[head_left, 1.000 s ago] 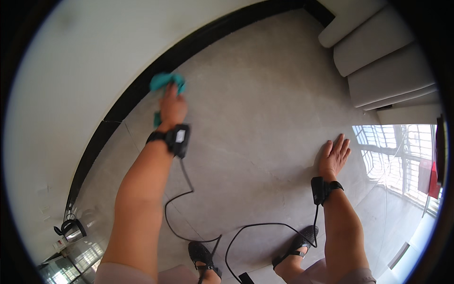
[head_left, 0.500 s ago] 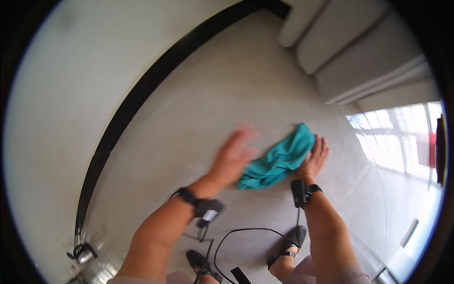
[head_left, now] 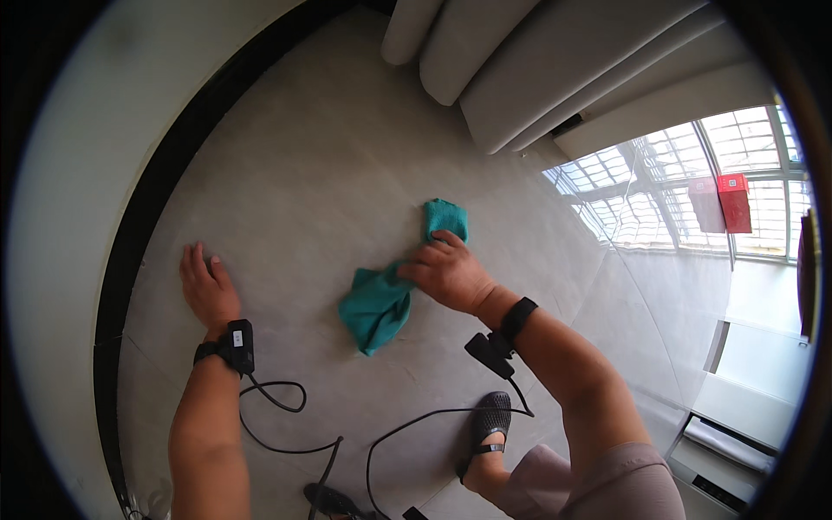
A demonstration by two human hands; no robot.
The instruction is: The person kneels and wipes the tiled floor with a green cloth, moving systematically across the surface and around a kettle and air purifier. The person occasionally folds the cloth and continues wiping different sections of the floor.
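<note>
A teal cloth lies crumpled on the grey floor in front of me, with one end bunched beyond my right hand. That hand is closed over the cloth's middle, fingers curled into the fabric and partly hiding it. Off to the left, my left hand rests on the floor with its fingers stretched out and nothing in them. It is well apart from the cloth. Each wrist wears a black strap with a small black device.
Black cables trail from the wrist devices past my feet. A black skirting strip edges the white wall on the left. Large grey rounded panels stand at the far right. A red box shows near the bright window panes.
My left hand has moved left, from beside the cloth to the floor near the wall. My right hand has gone from the cloth's right end to gripping its middle, and the cloth has shifted left.
</note>
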